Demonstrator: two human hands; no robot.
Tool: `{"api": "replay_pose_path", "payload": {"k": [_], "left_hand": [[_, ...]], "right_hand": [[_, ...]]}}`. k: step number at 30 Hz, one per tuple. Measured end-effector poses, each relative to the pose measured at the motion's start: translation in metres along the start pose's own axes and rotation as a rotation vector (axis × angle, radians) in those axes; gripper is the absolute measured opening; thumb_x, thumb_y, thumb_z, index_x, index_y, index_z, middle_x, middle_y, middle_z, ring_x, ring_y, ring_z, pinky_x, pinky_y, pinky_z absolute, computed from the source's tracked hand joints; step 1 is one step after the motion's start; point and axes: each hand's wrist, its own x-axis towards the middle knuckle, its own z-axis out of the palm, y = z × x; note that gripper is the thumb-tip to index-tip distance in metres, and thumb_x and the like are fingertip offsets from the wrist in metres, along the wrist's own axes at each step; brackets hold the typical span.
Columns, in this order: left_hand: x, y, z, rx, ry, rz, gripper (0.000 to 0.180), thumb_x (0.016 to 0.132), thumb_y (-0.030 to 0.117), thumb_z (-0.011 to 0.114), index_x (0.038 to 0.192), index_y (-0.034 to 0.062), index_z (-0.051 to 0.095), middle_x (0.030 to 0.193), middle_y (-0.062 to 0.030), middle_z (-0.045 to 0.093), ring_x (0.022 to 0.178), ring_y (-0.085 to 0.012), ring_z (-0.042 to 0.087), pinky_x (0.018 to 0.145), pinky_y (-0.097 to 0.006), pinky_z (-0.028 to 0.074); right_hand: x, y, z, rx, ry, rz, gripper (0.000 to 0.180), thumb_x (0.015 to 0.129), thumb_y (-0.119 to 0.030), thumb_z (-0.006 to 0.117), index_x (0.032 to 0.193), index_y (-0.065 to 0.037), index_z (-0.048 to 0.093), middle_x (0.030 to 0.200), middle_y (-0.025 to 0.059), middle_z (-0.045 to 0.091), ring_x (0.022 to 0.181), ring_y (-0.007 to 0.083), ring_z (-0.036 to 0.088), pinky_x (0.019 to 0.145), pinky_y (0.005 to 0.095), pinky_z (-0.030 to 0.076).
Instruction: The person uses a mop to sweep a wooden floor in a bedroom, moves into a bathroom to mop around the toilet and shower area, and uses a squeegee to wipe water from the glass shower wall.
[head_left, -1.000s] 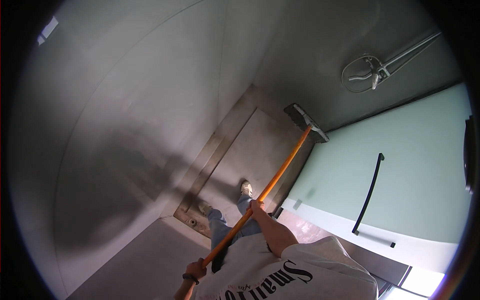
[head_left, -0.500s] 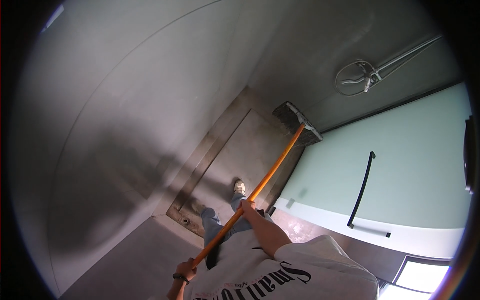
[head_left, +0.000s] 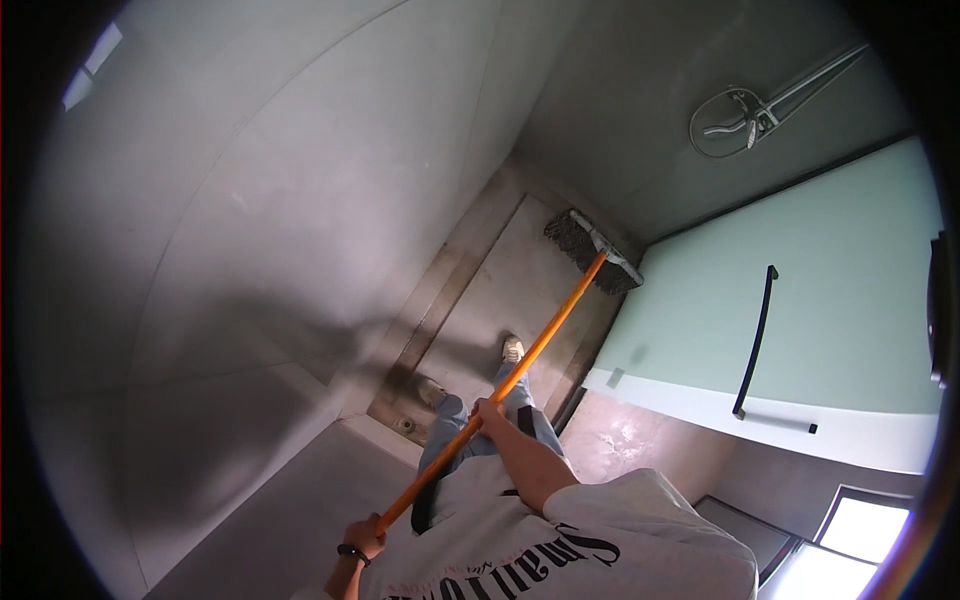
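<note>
Fingers of the right hand (head_left: 490,414) wrapped round the orange pole (head_left: 545,333) | left hand (head_left: 367,537) curled about its upper end, finger detail hard to see | and there's the mop head (head_left: 578,238), down on the floor (head_left: 500,275), strands fanned, near the glass door (head_left: 690,310), drawn back from the dark wall (head_left: 620,120) since a second ago

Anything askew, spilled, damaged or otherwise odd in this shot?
Nothing clearly stands out. The bare left hand and right hand grip a long orange mop handle. The grey floor looks brownish along its edges; whether that's dirt or finish, I cannot tell.
</note>
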Motion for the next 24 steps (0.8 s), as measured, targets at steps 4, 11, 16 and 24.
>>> {"api": "replay_pose_path", "payload": {"k": [4, 11, 16, 24], "left_hand": [[-0.008, -0.005, -0.009, -0.027, -0.033, -0.029, 0.031, 0.076, 0.021, 0.050, 0.101, 0.0051, 0.045, 0.069, -0.0129, 0.058, 0.061, -0.0303, 0.055, 0.056, -0.042, 0.045], [-0.007, 0.007, -0.027, -0.032, -0.071, -0.057, 0.031, 0.076, 0.020, 0.049, 0.103, 0.0059, 0.045, 0.071, -0.0134, 0.058, 0.061, -0.0303, 0.054, 0.056, -0.043, 0.044], [0.005, 0.020, -0.027, -0.075, -0.039, -0.017, 0.029, 0.075, 0.019, 0.049, 0.101, 0.0063, 0.047, 0.071, -0.0141, 0.058, 0.061, -0.0316, 0.054, 0.057, -0.044, 0.044], [0.026, 0.076, -0.051, -0.107, -0.005, 0.059, 0.028, 0.074, 0.019, 0.049, 0.099, 0.0059, 0.048, 0.074, -0.0166, 0.059, 0.066, -0.0349, 0.055, 0.061, -0.044, 0.044]], "right_hand": [[-0.005, 0.007, 0.004, -0.045, 0.054, 0.039, 0.032, 0.066, 0.000, 0.048, 0.097, -0.002, 0.038, 0.062, 0.0117, 0.046, 0.051, 0.0240, 0.050, 0.048, 0.0348, 0.047], [0.007, 0.009, 0.002, -0.017, 0.114, 0.032, 0.023, 0.067, -0.002, 0.048, 0.089, 0.000, 0.043, 0.062, 0.0130, 0.047, 0.050, 0.0245, 0.050, 0.048, 0.0345, 0.047], [0.012, -0.018, -0.009, -0.013, 0.093, 0.071, 0.021, 0.068, -0.001, 0.048, 0.089, -0.001, 0.043, 0.060, 0.0124, 0.048, 0.048, 0.0229, 0.050, 0.044, 0.0333, 0.046], [0.042, -0.069, -0.031, -0.055, 0.132, -0.149, 0.006, 0.068, -0.003, 0.049, 0.073, -0.002, 0.046, 0.052, 0.0096, 0.047, 0.041, 0.0218, 0.050, 0.038, 0.0342, 0.044]]}}
